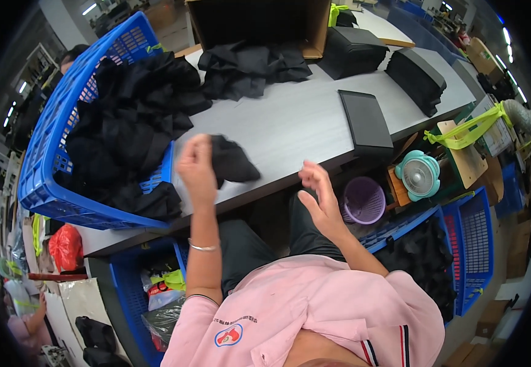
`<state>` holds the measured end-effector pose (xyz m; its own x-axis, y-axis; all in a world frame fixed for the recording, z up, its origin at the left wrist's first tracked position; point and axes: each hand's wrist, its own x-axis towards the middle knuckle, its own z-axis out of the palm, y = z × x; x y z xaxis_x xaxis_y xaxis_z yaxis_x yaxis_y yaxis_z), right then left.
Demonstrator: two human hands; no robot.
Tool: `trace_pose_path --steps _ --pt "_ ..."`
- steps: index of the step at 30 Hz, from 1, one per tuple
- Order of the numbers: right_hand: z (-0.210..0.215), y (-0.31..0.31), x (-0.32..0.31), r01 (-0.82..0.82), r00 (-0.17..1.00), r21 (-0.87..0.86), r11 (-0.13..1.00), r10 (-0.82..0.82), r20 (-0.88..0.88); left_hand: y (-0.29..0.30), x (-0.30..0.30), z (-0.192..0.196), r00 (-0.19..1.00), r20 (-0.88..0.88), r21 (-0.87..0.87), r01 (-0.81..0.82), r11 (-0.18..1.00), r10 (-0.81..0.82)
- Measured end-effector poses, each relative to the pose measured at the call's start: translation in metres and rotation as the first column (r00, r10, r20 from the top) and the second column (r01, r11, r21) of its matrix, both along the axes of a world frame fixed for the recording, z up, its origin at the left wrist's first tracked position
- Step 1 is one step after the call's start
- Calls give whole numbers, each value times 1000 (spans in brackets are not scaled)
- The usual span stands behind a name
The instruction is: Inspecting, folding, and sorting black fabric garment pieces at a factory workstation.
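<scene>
Nearest the camera is the pink shirt across the wearer's chest, both forearms reaching past it toward the blue crate, the landmark here. The left hand, just right of that crate, is blurred; its fingers are drawn together and appear to grip a black cloth piece on the side away from the crate. The right hand, farther right of the crate, has its fingers spread and thumb apart, holding nothing.

The relation that seems to matter most: the cloth lies between the two hands, touching the left and well apart from the right. Its long axis slants from the left fingers away from the crate and toward the wearer, so it points roughly at the right hand.

Right of the crate, the grey table offers a bare stretch, bounded by its front edge just under the cloth. Inside the crate is a black cloth heap; off its far right corner lies a loose cloth pile. Well right of the crate, a flat black stack sits at the table's front edge.
</scene>
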<state>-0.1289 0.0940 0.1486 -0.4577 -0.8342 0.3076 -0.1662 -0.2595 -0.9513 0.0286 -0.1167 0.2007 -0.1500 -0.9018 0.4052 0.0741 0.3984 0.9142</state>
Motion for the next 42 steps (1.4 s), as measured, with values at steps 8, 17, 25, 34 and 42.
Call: trace_pose_path --steps 8,17,25,34,42 --pt "-8 -43 -2 401 789 -24 916 -358 -500 106 -10 -13 941 63 15 332 943 -332" --pt "13 -13 6 -266 760 130 955 125 638 84 16 -63 873 -392 569 479 669 -291" --pt "-57 -67 55 -522 839 285 804 424 342 115 -15 -91 395 -776 395 912 111 -492" --pt "-247 -53 77 -590 722 173 788 420 550 14 -20 -50 726 -639 329 554 765 -252" --pt "-43 -42 41 35 998 259 965 -45 35 67 24 -24 941 -307 243 221 944 -142"
